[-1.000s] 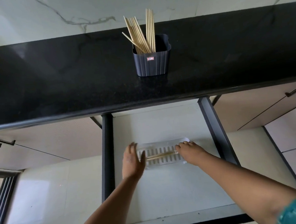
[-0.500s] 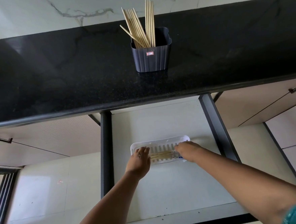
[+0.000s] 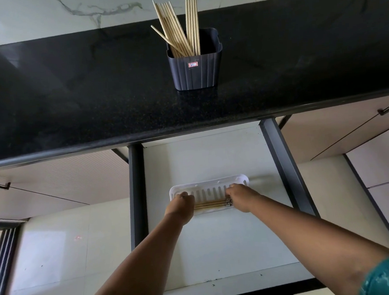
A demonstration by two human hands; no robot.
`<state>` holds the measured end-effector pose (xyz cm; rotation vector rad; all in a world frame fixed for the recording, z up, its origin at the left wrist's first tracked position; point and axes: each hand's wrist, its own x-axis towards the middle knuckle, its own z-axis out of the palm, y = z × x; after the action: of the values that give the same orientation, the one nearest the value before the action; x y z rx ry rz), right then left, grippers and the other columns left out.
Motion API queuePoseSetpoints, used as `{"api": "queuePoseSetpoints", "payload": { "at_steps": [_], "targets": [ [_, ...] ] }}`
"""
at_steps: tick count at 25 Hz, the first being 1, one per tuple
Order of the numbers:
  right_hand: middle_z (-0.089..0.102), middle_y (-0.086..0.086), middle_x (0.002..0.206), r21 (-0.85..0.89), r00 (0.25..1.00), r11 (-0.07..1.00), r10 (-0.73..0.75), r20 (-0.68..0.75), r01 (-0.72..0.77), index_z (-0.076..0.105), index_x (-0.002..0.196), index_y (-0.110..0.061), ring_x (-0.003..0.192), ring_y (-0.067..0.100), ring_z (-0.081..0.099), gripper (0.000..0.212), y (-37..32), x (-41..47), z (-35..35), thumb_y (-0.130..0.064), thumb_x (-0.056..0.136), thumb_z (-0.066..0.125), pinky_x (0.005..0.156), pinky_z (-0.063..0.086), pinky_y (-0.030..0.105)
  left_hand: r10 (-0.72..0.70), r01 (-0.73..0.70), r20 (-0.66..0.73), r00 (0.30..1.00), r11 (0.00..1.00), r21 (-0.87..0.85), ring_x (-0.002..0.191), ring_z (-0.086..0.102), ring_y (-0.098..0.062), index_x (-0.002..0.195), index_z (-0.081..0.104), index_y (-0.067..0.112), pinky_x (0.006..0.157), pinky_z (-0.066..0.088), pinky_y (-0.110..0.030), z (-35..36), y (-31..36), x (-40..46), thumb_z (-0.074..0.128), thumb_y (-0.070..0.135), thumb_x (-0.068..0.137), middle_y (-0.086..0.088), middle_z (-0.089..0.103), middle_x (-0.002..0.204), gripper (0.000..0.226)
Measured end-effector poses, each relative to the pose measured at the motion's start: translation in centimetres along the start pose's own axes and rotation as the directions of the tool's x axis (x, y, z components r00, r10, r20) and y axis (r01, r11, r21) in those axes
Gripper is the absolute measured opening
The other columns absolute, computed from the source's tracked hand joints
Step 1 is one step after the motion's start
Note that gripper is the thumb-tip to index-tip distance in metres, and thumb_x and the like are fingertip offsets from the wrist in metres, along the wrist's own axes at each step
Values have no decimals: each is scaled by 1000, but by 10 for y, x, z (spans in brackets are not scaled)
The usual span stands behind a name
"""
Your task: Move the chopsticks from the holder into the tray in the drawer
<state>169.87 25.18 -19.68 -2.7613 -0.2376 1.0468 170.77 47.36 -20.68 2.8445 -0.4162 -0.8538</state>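
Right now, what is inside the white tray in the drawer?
A few chopsticks lie flat along the near side of the tray. The left hand and right hand cover both ends, so their count is unclear.

drawer (image 3: 218,237) floor bare, countertop (image 3: 70,98) overhanging rear

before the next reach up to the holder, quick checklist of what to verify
1. Chopsticks in the tray lie flat along the tray's near edge: ok.
2. Left hand has let go of them: cannot tell, it covers their left ends.
3. Right hand has let go: cannot tell, its fingers sit on the right ends.
4. Holder upright on the countertop: ok.
5. Chopsticks left in the holder: ok, many remain.
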Motion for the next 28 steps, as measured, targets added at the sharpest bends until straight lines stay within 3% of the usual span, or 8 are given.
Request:
{"api": "queuePoseSetpoints", "payload": {
  "at_steps": [4,7,11,13,16,21,24,28],
  "targets": [
    [44,5,100,41,999,999,14,-48,-12,60,119,-3,92,18,40,31,3,4,-1,-3,92,44,94,45,38,4,-6,-25,1000,999,-50,107,55,-33,106,61,5,79,49,-38,1,1,-1,34,16,96,-15,57,116,31],
    [45,7,99,58,999,998,28,-42,-25,59,120,0,92,22,46,32,0,3,0,-5,95,40,95,45,39,7,-7,-13,1000,1000,-27,106,57,-32,106,62,1,79,46,-34,4,3,-4,29,21,100,-19,59,117,39],
    [56,17,113,137,997,990,54,-48,-47,58,121,-1,113,36,55,32,-4,-3,1,-5,95,39,96,45,41,2,-4,-28,1000,998,-63,103,58,-33,104,61,1,76,45,-34,5,2,-9,30,24,100,-20,58,117,39],
    [56,18,122,159,994,986,67,-91,-52,58,119,-4,113,36,54,31,-7,-7,-4,-5,93,42,94,46,40,16,-23,-69,998,994,-103,103,58,-33,101,61,2,77,46,-36,-1,3,-11,34,25,99,-19,59,115,36],
    [58,10,116,120,976,993,38,-213,-12,62,107,-10,106,30,56,23,-13,-15,-18,-8,91,46,86,45,33,59,-90,-200,978,985,-147,102,57,-32,97,61,6,77,46,-34,-18,9,-15,40,27,97,-14,61,110,30],
    [59,5,104,161,928,984,-12,-373,77,62,94,-14,94,28,59,14,-42,-27,-68,-12,87,50,77,53,36,132,-202,-397,908,969,-141,99,59,-28,105,63,10,76,47,-33,-70,31,-13,42,28,97,-11,64,107,29],
    [60,7,105,151,867,983,-17,-498,106,60,96,-15,93,31,60,12,-61,-25,-121,-19,89,51,73,52,37,141,-240,-473,870,958,-156,102,60,-28,110,63,13,79,49,-35,-126,45,-2,43,27,96,-10,64,112,28],
    [65,10,107,209,754,970,43,-656,126,55,92,-18,95,33,63,5,-78,-18,-215,-22,88,54,69,45,34,12,-241,-588,808,919,-312,102,61,-33,102,63,11,82,49,-41,-223,59,21,44,26,93,-14,65,108,26]
  ]
}}
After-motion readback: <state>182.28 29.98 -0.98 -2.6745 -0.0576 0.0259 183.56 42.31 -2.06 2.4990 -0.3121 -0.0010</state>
